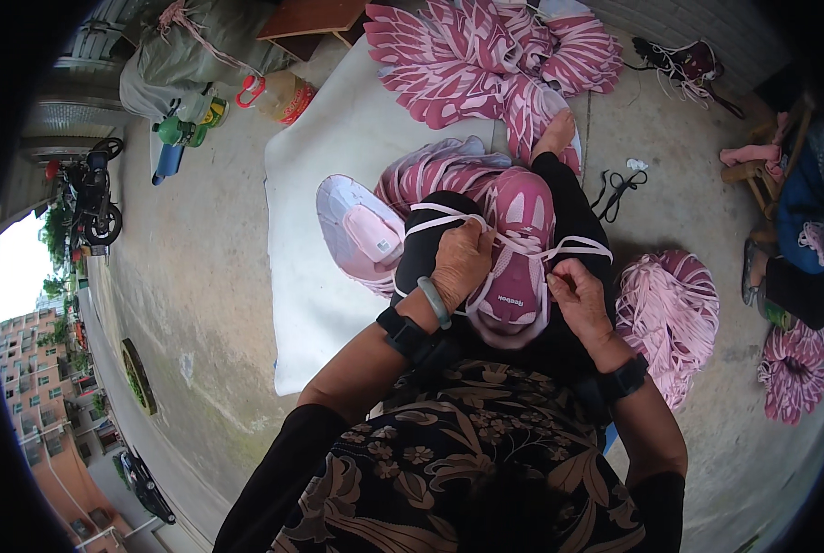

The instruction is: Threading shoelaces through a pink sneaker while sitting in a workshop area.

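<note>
In the head view I have the pink shoe [518,272] in the lap between both hands: the left hand [460,261] has its fingers clamped on the pale lace [522,243], while the right hand [580,300] has thumb and finger together at the shoe's edge, on lace or not I can't tell. Leftward, concrete floor [209,276] spreads wide past the white sheet's [301,276] edge; a pink pile [667,318] crowds the right wrist.
</note>
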Demonstrator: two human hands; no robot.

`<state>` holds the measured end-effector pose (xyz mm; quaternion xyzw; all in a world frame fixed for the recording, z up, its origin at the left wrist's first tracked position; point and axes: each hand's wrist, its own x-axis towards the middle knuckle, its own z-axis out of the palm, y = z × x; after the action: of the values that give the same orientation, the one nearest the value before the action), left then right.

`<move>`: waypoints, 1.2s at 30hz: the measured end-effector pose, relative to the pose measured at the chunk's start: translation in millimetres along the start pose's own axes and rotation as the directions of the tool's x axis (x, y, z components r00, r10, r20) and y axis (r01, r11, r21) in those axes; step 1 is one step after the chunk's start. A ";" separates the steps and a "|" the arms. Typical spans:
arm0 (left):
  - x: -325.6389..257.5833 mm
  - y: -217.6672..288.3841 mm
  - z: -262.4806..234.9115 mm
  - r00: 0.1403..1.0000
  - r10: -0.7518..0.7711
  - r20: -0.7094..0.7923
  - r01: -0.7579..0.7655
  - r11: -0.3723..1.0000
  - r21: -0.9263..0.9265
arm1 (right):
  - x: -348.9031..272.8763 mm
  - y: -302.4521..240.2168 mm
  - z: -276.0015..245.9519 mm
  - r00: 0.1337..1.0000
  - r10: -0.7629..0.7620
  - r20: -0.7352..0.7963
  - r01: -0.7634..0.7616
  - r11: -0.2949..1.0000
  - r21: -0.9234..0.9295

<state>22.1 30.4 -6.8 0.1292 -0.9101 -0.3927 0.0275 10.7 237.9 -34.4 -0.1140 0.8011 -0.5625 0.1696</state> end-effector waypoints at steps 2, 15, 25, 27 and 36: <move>-1.5 -1.8 0.0 0.999 0.032 -0.003 -0.032 0.999 0.003 | -1.4 -1.4 -1.6 1.000 0.007 0.023 -0.007 1.000 0.005; 5.6 10.8 -5.8 0.988 0.063 0.139 -0.077 0.992 0.098 | 1.4 -14.0 -12.5 0.988 0.093 0.126 -0.108 0.987 0.118; -17.9 8.1 -20.5 0.943 0.170 0.285 -0.230 0.954 0.191 | 24.6 -49.8 11.9 0.965 -0.258 0.051 0.263 0.940 -0.217; -19.3 3.1 -17.4 0.949 0.231 0.213 -0.263 0.955 0.139 | 27.9 -51.9 27.4 0.960 -0.274 0.053 0.277 0.915 -0.294; -8.4 -3.8 -17.3 0.953 0.189 0.235 -0.185 0.982 -0.039 | 35.4 -57.1 53.5 0.922 -0.369 0.119 0.367 0.727 -0.580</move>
<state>33.6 17.9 2.8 -0.0057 -0.9118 -0.4083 -0.0435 -0.8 159.0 -2.4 -0.3162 0.8976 -0.3070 0.0091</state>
